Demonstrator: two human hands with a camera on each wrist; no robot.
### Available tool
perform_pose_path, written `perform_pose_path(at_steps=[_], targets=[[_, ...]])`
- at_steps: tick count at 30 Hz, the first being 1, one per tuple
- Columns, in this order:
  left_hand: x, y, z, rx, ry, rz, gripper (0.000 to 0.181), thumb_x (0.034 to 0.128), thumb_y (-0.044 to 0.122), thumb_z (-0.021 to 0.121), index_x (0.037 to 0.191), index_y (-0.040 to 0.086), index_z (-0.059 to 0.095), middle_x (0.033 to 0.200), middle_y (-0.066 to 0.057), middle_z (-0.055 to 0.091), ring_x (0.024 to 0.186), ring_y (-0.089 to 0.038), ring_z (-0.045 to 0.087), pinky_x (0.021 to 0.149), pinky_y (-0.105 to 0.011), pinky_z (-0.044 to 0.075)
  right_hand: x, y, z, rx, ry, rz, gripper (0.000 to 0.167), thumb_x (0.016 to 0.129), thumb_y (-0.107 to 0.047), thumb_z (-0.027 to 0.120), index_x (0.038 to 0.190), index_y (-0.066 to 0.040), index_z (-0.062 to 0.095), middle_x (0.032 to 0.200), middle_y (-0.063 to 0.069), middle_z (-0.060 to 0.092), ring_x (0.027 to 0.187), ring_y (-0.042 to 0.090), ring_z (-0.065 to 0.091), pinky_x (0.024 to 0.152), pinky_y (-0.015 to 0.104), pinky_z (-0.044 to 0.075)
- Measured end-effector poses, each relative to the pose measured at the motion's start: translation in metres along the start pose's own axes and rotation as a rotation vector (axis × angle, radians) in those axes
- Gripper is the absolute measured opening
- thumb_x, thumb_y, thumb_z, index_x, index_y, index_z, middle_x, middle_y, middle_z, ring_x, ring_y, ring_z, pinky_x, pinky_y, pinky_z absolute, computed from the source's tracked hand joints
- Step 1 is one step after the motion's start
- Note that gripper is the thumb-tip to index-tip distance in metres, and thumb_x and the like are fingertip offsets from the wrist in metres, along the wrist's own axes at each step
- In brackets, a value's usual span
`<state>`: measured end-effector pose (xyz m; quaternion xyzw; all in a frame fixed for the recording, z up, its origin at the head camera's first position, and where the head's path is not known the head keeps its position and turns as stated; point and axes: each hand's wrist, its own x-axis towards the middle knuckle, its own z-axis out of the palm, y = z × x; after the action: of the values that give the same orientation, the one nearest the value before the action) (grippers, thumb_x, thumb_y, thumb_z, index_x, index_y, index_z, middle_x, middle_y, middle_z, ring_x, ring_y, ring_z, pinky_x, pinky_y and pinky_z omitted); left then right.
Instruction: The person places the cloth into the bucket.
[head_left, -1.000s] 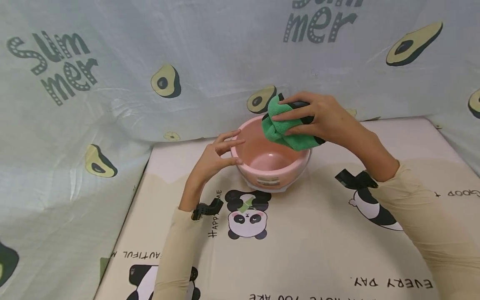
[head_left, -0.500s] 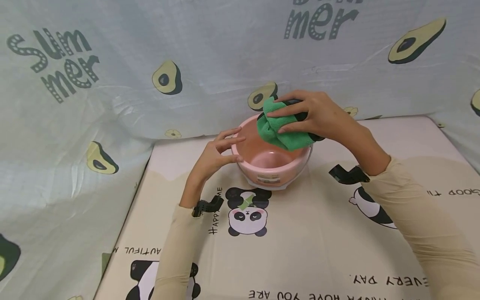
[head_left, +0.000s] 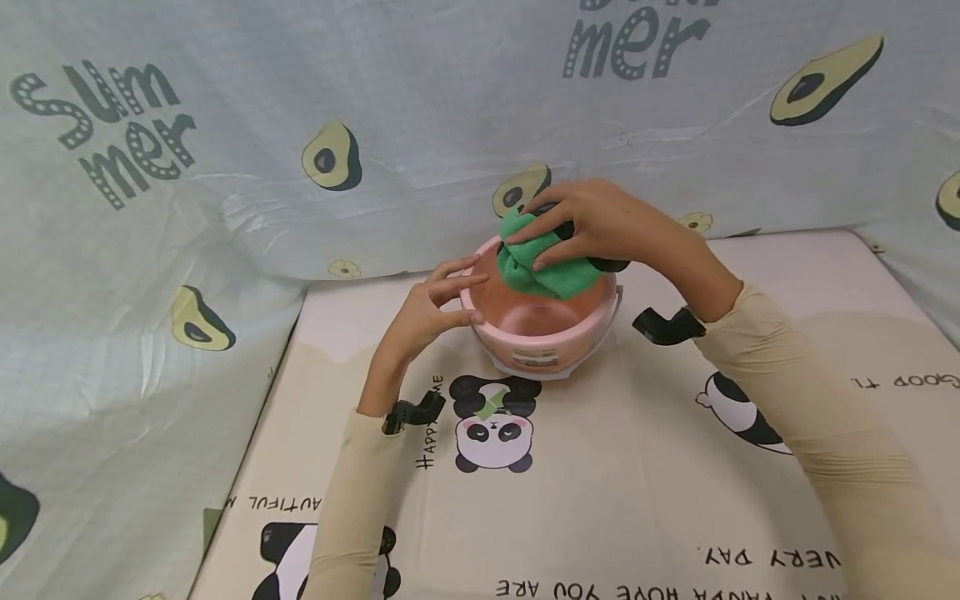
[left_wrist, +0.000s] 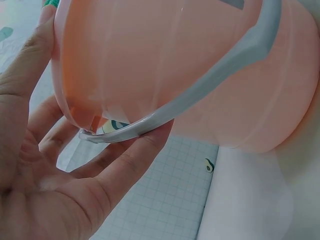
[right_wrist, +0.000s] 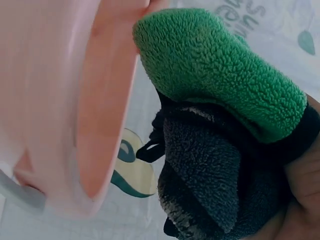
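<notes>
A pink bucket stands upright at the back of the table, and a grey handle hangs down its side in the left wrist view. My left hand grips the bucket's rim from the left, some fingertips reaching over it. A crumpled towel, green on one side and dark grey on the other, is bunched in my right hand. The towel hangs over the bucket's opening at the right and back. In the right wrist view the towel's dark side faces the camera, beside the rim.
The table cover is cream with panda prints and lettering. Pale sheeting with avocado prints rises like a wall behind the bucket and at the left. A small label is on the bucket's front.
My right hand has moved left and slightly inward with the towel, bringing it further over the bucket's opening. The left hand and the bucket have stayed in place.
</notes>
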<state>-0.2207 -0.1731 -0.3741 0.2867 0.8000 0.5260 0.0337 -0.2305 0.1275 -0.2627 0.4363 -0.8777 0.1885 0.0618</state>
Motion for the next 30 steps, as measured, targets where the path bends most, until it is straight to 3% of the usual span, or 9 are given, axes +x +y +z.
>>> perform_pose_path(at_steps=[10, 14, 22, 27, 30], targets=[[-0.001, 0.001, -0.002, 0.028, -0.009, -0.023, 0.056, 0.0855, 0.002, 0.08, 0.138, 0.01, 0.065, 0.158, 0.004, 0.042, 0.148, -0.018, 0.033, 0.119, -0.048, 0.032, 0.03, 0.003, 0.004, -0.06, -0.239, -0.023, 0.042, 0.086, -0.034, 0.083, 0.126, -0.022, 0.075, 0.134, 0.016, 0.064, 0.116, 0.034, 0.063, 0.093, 0.047, 0.054], [0.0, 0.001, -0.001, 0.018, -0.013, -0.019, 0.059, 0.0837, 0.004, 0.083, 0.139, 0.009, 0.064, 0.159, 0.002, 0.041, 0.149, -0.02, 0.033, 0.119, -0.048, 0.032, 0.035, 0.002, 0.006, -0.051, -0.319, -0.029, 0.043, 0.087, -0.035, 0.082, 0.128, -0.023, 0.074, 0.135, 0.016, 0.064, 0.121, 0.033, 0.061, 0.094, 0.046, 0.054], [0.001, 0.0, 0.0, 0.034, -0.017, -0.009, 0.055, 0.086, 0.019, 0.084, 0.138, 0.016, 0.066, 0.156, 0.009, 0.044, 0.147, -0.014, 0.035, 0.117, -0.047, 0.035, 0.037, 0.008, 0.013, -0.004, -0.502, -0.04, 0.05, 0.092, -0.034, 0.077, 0.139, -0.021, 0.065, 0.142, 0.01, 0.06, 0.126, 0.031, 0.059, 0.095, 0.045, 0.053], [0.0, 0.001, -0.001, 0.042, -0.011, -0.014, 0.059, 0.0841, 0.035, 0.085, 0.137, 0.017, 0.067, 0.155, 0.011, 0.044, 0.146, -0.014, 0.035, 0.116, -0.049, 0.036, 0.037, 0.012, 0.014, 0.08, -0.516, -0.028, 0.05, 0.093, -0.023, 0.076, 0.141, -0.016, 0.063, 0.142, 0.009, 0.061, 0.121, 0.032, 0.061, 0.095, 0.046, 0.055], [0.0, 0.002, -0.001, 0.047, -0.007, -0.019, 0.059, 0.0844, 0.035, 0.085, 0.138, 0.017, 0.067, 0.155, 0.012, 0.045, 0.147, -0.013, 0.034, 0.116, -0.05, 0.036, 0.036, 0.011, 0.012, 0.112, -0.5, 0.026, 0.049, 0.093, -0.021, 0.076, 0.14, -0.016, 0.064, 0.142, 0.012, 0.06, 0.126, 0.035, 0.059, 0.099, 0.05, 0.054]])
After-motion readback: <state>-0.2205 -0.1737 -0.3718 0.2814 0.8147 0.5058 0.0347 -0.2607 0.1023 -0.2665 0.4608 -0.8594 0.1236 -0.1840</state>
